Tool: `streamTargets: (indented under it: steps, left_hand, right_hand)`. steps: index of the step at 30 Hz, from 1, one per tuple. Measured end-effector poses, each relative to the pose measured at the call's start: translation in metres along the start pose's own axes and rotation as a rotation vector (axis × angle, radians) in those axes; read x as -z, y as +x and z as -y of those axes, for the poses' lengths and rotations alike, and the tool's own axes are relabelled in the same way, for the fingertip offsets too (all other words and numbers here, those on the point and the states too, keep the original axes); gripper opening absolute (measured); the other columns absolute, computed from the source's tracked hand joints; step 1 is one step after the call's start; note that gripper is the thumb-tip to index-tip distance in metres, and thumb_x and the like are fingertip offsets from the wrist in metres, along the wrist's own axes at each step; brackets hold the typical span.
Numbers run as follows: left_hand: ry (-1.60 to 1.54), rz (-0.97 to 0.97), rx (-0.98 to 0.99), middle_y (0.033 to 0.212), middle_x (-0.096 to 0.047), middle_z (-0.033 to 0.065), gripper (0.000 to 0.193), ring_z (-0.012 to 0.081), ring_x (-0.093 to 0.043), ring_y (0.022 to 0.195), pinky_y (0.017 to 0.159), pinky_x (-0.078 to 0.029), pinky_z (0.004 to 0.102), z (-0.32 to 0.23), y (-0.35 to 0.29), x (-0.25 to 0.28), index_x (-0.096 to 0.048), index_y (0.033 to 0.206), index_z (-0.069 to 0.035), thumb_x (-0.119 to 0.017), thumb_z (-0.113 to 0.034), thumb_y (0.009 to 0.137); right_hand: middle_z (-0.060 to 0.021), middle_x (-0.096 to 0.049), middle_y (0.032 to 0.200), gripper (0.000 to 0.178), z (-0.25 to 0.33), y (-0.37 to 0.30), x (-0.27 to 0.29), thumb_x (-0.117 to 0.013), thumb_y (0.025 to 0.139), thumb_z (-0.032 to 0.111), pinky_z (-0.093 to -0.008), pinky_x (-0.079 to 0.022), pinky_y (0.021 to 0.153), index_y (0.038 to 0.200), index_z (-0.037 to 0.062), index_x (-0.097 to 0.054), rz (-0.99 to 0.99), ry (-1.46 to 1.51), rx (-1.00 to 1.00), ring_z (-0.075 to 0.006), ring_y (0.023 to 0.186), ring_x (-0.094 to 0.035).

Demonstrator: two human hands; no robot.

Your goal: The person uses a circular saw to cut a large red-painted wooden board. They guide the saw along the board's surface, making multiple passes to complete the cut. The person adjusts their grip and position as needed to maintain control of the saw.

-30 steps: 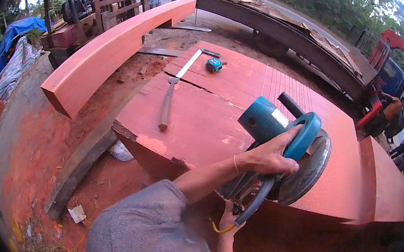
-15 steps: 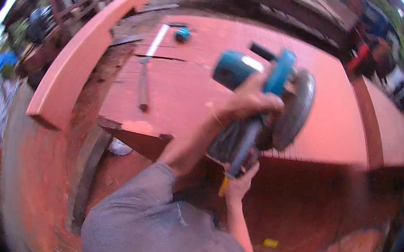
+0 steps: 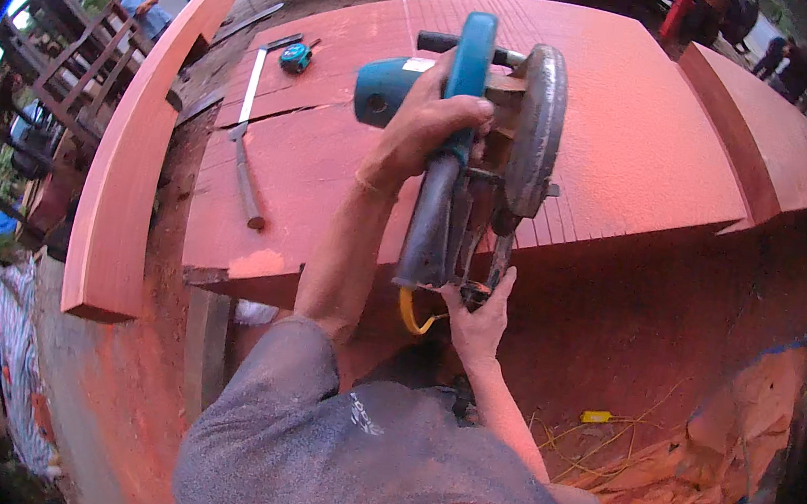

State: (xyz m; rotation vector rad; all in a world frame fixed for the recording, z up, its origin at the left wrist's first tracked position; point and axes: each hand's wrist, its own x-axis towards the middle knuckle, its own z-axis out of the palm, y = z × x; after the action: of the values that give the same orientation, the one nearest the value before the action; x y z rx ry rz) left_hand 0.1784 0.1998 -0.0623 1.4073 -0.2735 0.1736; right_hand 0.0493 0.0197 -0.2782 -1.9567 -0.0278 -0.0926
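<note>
I hold a teal circular saw [image 3: 473, 54] up over a large reddish wood slab [image 3: 329, 203]. My left hand [image 3: 419, 125] is wrapped round its upper handle, thumb across the front. Lower down, my right hand [image 3: 478, 324] grips the saw's near end beside the base plate; what exactly its fingers close on is partly hidden. A round metal guard [image 3: 539, 133] covers the blade on the right side. From the saw's near end hangs a yellow cord [image 3: 409, 313]. Several parallel cuts [image 3: 548, 219] run into the slab's near edge.
On the slab's left lie a teal tape measure [image 3: 297, 56], a pale square [image 3: 253, 88] and a hammer-like tool [image 3: 249, 183]. A long curved timber [image 3: 137, 169] stands left; another block [image 3: 760, 135] adjoins right. Orange tarp [image 3: 699, 470] and yellow cord lie below. Two people [image 3: 145, 4] stand far left.
The saw and both hands have shifted left and up in the picture, and the saw stands more upright. The view has turned as well. Both hands keep their hold.
</note>
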Motion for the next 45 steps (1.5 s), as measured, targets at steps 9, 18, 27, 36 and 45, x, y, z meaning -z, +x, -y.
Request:
streamTargets:
  steps: [9,18,27,36,45]
  left_hand:
    - [-0.161,-0.055,0.01,0.086,-0.06,0.0064,0.053,0.0147,-0.063,0.068,0.062,-0.056,0.03,0.013,0.007,0.015,-0.051,0.124,-0.002,-0.073,-0.023,0.082]
    - [-0.252,-0.102,0.033,0.081,-0.061,0.0069,0.037,0.0151,-0.063,0.062,0.055,-0.054,0.0301,0.008,0.002,0.051,-0.052,0.114,-0.002,-0.067,-0.019,0.084]
    - [-0.185,-0.04,-0.052,0.091,-0.062,0.0109,0.07,0.0172,-0.064,0.071,0.062,-0.056,0.0304,0.013,0.008,0.043,-0.041,0.138,0.003,-0.069,-0.022,0.078]
    - [-0.135,-0.003,-0.037,0.094,-0.063,0.0132,0.088,0.019,-0.066,0.07,0.063,-0.058,0.0325,0.003,0.003,0.026,-0.026,0.152,0.002,-0.068,-0.016,0.077]
    - [-0.169,-0.057,0.024,0.093,-0.06,0.0078,0.067,0.017,-0.064,0.075,0.063,-0.055,0.0293,0.017,0.006,0.062,-0.044,0.138,0.0,-0.068,-0.02,0.079]
  right_hand:
    - [-0.0223,-0.067,0.116,0.111,0.017,0.001,0.017,-0.082,0.084,0.043,-0.0393,-0.051,0.092,0.158,-0.0072,-0.016,0.129,0.005,-0.051,-0.0344,0.106,-0.067]
    - [-0.0242,-0.072,0.104,0.096,0.012,0.014,0.023,-0.074,0.093,0.034,-0.044,-0.053,0.085,0.158,-0.0052,-0.015,0.101,-0.234,0.212,-0.0385,0.097,-0.071]
    - [-0.0241,-0.071,0.108,0.094,0.019,0.007,0.026,-0.073,0.092,0.029,-0.0412,-0.052,0.089,0.159,-0.003,-0.015,0.134,-0.224,0.081,-0.0374,0.104,-0.071]
    - [-0.0213,-0.071,0.117,0.098,0.027,0.002,0.024,-0.078,0.09,0.029,-0.0417,-0.055,0.089,0.159,0.0003,-0.016,0.138,-0.173,-0.055,-0.0354,0.105,-0.072]
    - [-0.0193,-0.072,0.109,0.094,0.038,0.004,0.023,-0.076,0.09,0.025,-0.0382,-0.054,0.087,0.16,0.0032,-0.017,0.078,-0.119,0.054,-0.0295,0.098,-0.072]
